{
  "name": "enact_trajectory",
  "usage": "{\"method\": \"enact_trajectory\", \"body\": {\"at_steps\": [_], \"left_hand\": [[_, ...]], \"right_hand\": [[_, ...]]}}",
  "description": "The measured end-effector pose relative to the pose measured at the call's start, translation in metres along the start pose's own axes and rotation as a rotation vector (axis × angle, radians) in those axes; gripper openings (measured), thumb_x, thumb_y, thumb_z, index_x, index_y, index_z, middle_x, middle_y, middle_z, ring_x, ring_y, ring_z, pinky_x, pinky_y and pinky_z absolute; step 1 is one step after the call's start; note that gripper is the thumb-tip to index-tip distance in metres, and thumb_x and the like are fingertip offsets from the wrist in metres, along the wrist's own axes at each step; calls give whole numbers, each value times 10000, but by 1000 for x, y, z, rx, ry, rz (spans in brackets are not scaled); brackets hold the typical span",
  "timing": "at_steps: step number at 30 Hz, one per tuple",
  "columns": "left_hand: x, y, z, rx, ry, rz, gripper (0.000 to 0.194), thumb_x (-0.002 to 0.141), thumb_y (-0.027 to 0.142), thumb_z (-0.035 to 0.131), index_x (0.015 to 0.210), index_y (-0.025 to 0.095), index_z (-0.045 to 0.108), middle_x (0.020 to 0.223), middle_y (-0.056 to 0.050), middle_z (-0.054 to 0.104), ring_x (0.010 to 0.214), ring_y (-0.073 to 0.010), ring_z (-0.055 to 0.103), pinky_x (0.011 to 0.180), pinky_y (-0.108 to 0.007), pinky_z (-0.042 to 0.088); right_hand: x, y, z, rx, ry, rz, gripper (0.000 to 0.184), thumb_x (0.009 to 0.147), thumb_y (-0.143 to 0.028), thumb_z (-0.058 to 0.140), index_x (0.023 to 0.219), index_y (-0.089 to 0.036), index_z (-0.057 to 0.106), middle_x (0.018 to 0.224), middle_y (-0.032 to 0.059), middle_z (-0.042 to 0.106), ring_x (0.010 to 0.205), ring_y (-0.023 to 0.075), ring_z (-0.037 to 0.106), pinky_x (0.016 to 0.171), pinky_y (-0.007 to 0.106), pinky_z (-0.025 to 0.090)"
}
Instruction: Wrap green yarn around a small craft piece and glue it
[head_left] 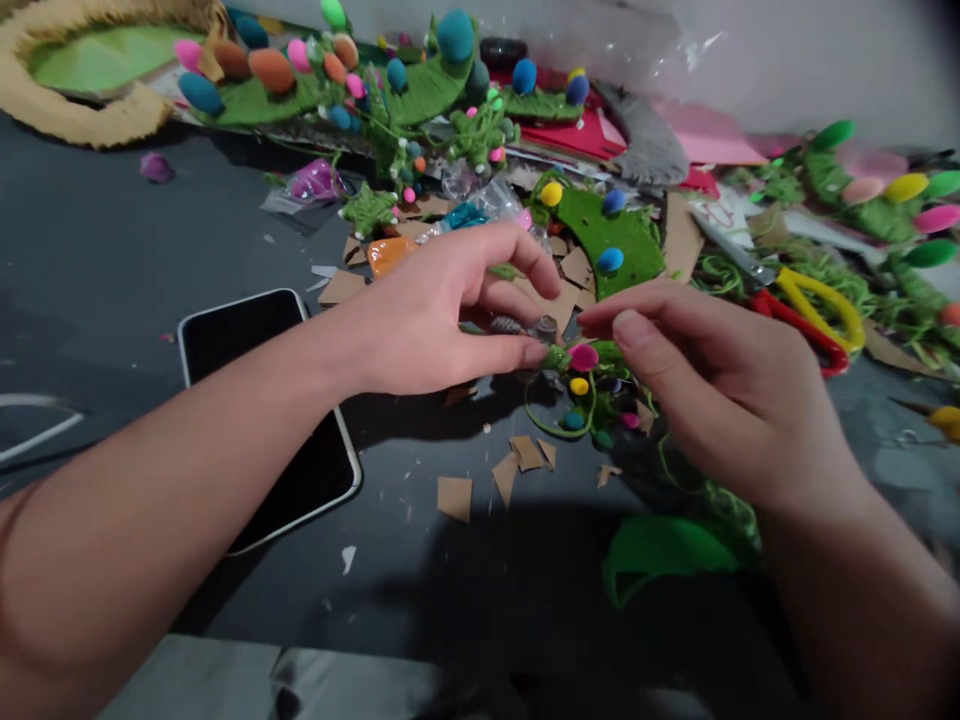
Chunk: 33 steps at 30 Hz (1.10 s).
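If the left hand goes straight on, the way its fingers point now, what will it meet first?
Probably the right hand, at its fingertips, just across a small gap from the left hand. Depth is unclear, so it might pass above or below them.

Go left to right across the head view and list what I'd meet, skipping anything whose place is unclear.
Small purple lump, black-screened phone with white edge, squarish brown cardboard piece, round magenta ball, scissors with red and yellow handles.
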<state>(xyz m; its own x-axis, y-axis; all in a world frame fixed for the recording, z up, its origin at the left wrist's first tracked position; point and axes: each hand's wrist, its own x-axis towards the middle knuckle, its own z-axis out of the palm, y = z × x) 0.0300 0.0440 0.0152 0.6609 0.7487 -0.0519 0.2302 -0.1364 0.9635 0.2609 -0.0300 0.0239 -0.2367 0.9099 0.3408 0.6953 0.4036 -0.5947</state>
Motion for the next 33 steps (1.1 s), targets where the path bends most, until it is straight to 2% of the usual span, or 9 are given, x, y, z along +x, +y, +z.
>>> {"method": "enact_trajectory", "body": {"at_steps": [3, 7, 9, 13, 16, 22, 28, 33], "left_hand": [[1, -1, -1, -13, -22, -16, 358, 805, 240, 799, 1078, 269, 570, 891, 48, 797, 704, -168, 762, 602, -276, 558], [1, 2, 1, -17, -5, 22, 327, 813, 163, 792, 1034, 257, 570, 870, 36, 793, 917, -213, 785, 820, -342, 613], [1, 4, 2, -5, -7, 25, 330, 813, 156, 796, 1040, 247, 574, 876, 28, 793, 944, -220, 780, 850, -352, 610], [0, 7, 5, 18, 3, 7, 333, 804, 176, 811, 1042, 243, 589, 889, 25, 793, 931, -228, 779, 800, -343, 601], [-1, 9, 6, 39, 1, 9, 317, 812, 180, 797, 1036, 251, 585, 916, 29, 794, 937, -219, 778, 796, -334, 593], [-3, 11, 6, 84, 24, 38, 316, 821, 174, 791, 1061, 233, 594, 922, 18, 788, 854, -191, 768, 800, -334, 581], [-2, 13, 7, 55, 62, 36, 330, 788, 120, 804, 1008, 230, 584, 802, 22, 762, 782, -182, 757, 733, -314, 580], [0, 12, 5, 0, 38, -17, 320, 812, 124, 782, 1018, 233, 562, 786, 22, 760, 630, -163, 702, 570, -299, 515]], "right_hand": [[0, -2, 4, 34, -49, 1, 167, 1042, -257, 563, 1048, -236, 728, 928, -4, 733, 832, 151, 679, 796, 283, 542], [0, -3, 5, 71, -73, -5, 158, 1044, -254, 580, 1040, -192, 726, 903, -7, 722, 812, 116, 657, 785, 243, 518], [-1, -4, 6, 66, -69, -11, 146, 1038, -242, 596, 1029, -174, 725, 888, -14, 710, 807, 96, 643, 778, 223, 504], [-2, -7, 8, 29, -36, -31, 76, 996, -220, 670, 972, -171, 723, 906, -33, 709, 800, 63, 612, 748, 186, 475], [-3, -9, 8, 0, -13, -41, 77, 991, -207, 677, 925, -173, 699, 844, -51, 676, 747, 48, 577, 725, 176, 469], [-5, -11, 10, -40, 5, -51, 58, 993, -208, 676, 942, -185, 690, 832, -51, 655, 733, 52, 560, 725, 182, 479], [-5, -9, 10, -85, 17, -132, 37, 980, -173, 661, 959, -181, 690, 958, 16, 683, 884, 117, 627, 798, 273, 493], [-7, -6, 8, -175, 47, -240, 156, 925, -152, 667, 1045, -155, 766, 1053, 87, 684, 945, 166, 643, 826, 325, 510]]}}
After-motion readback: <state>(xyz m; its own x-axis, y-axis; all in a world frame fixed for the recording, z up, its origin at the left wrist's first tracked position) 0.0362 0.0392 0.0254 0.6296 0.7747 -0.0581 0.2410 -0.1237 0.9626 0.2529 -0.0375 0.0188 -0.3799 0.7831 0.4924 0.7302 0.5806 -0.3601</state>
